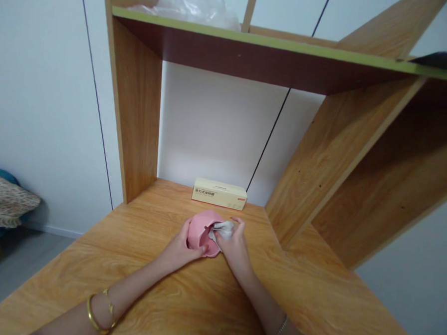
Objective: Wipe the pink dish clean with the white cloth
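Note:
A pink bowl (pixel 199 230) lies tipped on its side on the wooden desk (pixel 146 283), its mouth turned toward my right hand. My left hand (pixel 179 249) wraps round the bowl's left side and bottom rim, fingers closed on it. My right hand (pixel 233 247) pinches a crumpled white cloth (pixel 223 229) and presses it into the bowl's opening. Both forearms reach in from the near edge; gold bangles ring my left wrist, a thin bracelet my right.
A long beige box (pixel 219 193) with printed text lies at the back of the desk, just behind the bowl. Wooden shelf uprights (pixel 138 113) flank the desk, a shelf with clear plastic (pixel 194 8) overhead. A patterned cushion (pixel 4 201) sits low at the far left.

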Action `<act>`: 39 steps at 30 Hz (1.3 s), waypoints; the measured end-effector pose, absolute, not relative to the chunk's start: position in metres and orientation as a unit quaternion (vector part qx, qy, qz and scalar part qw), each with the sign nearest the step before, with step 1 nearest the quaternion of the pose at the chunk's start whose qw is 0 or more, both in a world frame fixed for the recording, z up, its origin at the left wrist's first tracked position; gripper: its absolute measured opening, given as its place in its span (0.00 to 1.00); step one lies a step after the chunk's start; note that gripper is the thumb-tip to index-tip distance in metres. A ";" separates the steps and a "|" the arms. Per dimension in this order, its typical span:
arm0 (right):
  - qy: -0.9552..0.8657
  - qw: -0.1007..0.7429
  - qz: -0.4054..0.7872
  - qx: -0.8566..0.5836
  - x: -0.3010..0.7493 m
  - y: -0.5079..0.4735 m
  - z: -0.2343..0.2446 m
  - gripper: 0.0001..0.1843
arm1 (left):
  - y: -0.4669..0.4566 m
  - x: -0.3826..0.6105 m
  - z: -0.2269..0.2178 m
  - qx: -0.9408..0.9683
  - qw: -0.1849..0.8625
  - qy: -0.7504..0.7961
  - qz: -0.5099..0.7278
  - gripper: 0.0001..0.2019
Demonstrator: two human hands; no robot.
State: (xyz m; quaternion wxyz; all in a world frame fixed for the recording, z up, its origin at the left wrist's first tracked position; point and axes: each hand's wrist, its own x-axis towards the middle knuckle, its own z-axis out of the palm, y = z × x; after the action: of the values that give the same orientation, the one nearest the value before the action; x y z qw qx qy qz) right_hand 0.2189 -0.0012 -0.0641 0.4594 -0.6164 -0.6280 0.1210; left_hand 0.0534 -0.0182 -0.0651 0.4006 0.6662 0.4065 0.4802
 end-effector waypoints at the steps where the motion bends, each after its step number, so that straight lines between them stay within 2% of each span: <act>1: -0.626 0.425 0.111 -0.644 0.220 -0.002 -0.062 0.26 | -0.019 0.054 -0.066 0.674 0.388 0.409 0.478 0.37; 3: -0.622 0.367 0.089 -0.686 0.222 -0.005 -0.058 0.27 | -0.021 0.056 -0.066 0.683 0.367 0.413 0.478 0.36; 5: -0.632 0.345 0.058 -0.691 0.223 -0.008 -0.055 0.28 | -0.022 0.057 -0.065 0.681 0.360 0.416 0.483 0.34; 11: -0.680 0.390 -0.047 -0.619 0.226 -0.012 -0.053 0.30 | -0.022 0.059 -0.062 0.667 0.375 0.413 0.493 0.29; 15: -0.667 0.364 -0.005 -0.651 0.225 -0.007 -0.051 0.34 | -0.017 0.057 -0.063 0.647 0.393 0.422 0.499 0.28; 18: -0.666 0.348 0.045 -0.659 0.224 -0.004 -0.052 0.32 | -0.015 0.056 -0.062 0.634 0.422 0.419 0.494 0.30; 22: -0.678 0.391 0.095 -0.615 0.225 -0.005 -0.058 0.27 | -0.018 0.055 -0.058 0.618 0.447 0.420 0.492 0.34; 28: -0.642 0.448 0.144 -0.605 0.223 -0.011 -0.067 0.31 | -0.019 0.055 -0.059 0.609 0.512 0.361 0.487 0.42; 33: -0.633 0.463 0.144 -0.604 0.221 -0.009 -0.065 0.32 | -0.021 0.055 -0.061 0.624 0.465 0.399 0.485 0.35; 39: -0.619 0.485 0.113 -0.607 0.220 -0.011 -0.060 0.27 | -0.023 0.054 -0.055 0.657 0.358 0.461 0.477 0.26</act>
State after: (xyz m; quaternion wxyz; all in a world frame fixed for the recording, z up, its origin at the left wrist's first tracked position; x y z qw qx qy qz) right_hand 0.2199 -0.0111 -0.0596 0.4847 -0.6073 -0.6192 0.1134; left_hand 0.0535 -0.0227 -0.0552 0.3585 0.6570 0.4610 0.4768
